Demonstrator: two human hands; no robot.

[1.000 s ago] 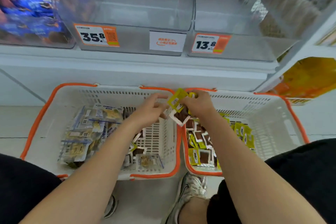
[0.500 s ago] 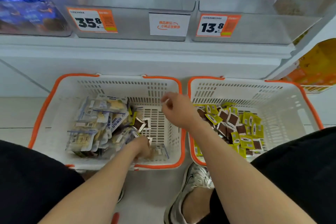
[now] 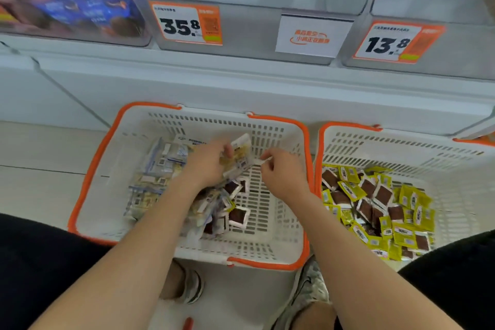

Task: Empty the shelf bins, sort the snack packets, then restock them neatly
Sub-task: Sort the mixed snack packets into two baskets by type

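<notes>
- Plainly, the pale packet (image 3: 239, 154) could drop among the brown squares (image 3: 238, 215) in the left basket (image 3: 120, 155), since the left grip (image 3: 210, 166) clasped only its end.
- It hung between the 2 grips; the right grip (image 3: 284, 178) curled at its corner, hold impossible to tell.

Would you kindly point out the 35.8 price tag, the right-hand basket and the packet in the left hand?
35.8 price tag (image 3: 184, 23): head view, on its printed digits.
right-hand basket (image 3: 401, 142): head view, on its far wall.
held packet (image 3: 239, 159): head view, on its middle.
</notes>
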